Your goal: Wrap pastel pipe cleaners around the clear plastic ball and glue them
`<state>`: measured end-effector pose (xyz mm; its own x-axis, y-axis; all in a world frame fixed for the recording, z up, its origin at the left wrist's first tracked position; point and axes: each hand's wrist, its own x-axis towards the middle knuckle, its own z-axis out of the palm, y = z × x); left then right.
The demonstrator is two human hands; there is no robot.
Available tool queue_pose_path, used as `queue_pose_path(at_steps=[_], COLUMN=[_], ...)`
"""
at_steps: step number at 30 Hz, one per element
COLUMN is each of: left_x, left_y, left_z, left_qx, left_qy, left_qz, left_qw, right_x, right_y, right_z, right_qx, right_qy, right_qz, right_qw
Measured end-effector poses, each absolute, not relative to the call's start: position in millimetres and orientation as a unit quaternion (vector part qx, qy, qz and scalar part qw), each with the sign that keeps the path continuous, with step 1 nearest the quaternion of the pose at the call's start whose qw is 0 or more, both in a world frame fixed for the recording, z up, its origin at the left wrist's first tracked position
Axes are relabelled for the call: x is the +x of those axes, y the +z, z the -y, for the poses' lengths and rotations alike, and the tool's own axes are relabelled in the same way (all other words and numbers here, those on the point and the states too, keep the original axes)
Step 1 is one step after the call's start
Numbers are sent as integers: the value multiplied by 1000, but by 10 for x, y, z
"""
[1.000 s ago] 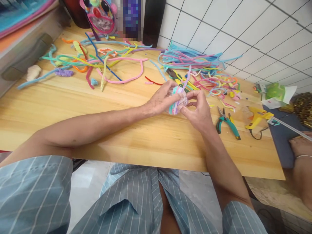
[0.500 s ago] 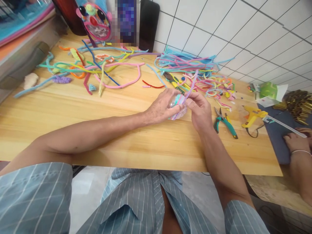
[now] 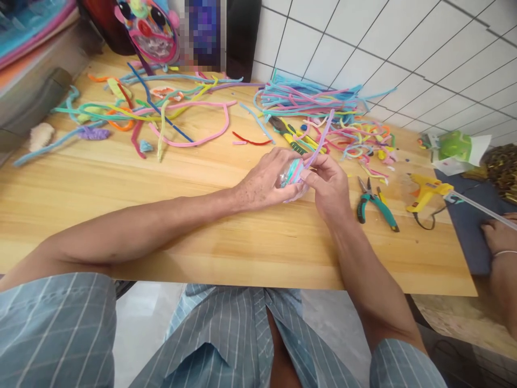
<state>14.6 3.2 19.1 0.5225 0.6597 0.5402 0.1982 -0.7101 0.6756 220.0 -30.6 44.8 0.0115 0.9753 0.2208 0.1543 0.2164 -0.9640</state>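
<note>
A small ball wrapped in pastel pipe cleaners (image 3: 293, 173) sits between both my hands, just above the wooden table (image 3: 121, 210). My left hand (image 3: 264, 180) is curled round its left side. On the right, my right hand (image 3: 329, 183) pinches a purple pipe cleaner (image 3: 321, 141) against it. The free end of that purple strand sticks up and away from the ball. Most of the ball is hidden by my fingers.
Loose coloured pipe cleaners (image 3: 161, 110) are strewn over the far half of the table, with a denser heap (image 3: 323, 110) by the tiled wall. Green-handled pliers (image 3: 377, 203) and a yellow glue gun (image 3: 426, 193) lie to the right. Another person's hand (image 3: 498, 234) rests at the right edge.
My right hand has shifted from below the ball up to its right side, working the purple strand round it. The left hand keeps its hold.
</note>
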Motion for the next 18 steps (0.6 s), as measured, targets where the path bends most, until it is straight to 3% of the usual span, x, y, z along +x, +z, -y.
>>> queue_pose_path(at_steps=[13,18], left_x=[129,76], left_y=[146,114], left_z=[-36,11], left_qx=[836,837], left_qy=[415,424], left_qz=[-242,-238], left_qw=[264,252], right_x=[2408,2927], right_y=[824,872], right_z=[365,699], right_qx=[-524,-606], right_qy=[373,293], right_qz=[606,598], right_qw=[468,437])
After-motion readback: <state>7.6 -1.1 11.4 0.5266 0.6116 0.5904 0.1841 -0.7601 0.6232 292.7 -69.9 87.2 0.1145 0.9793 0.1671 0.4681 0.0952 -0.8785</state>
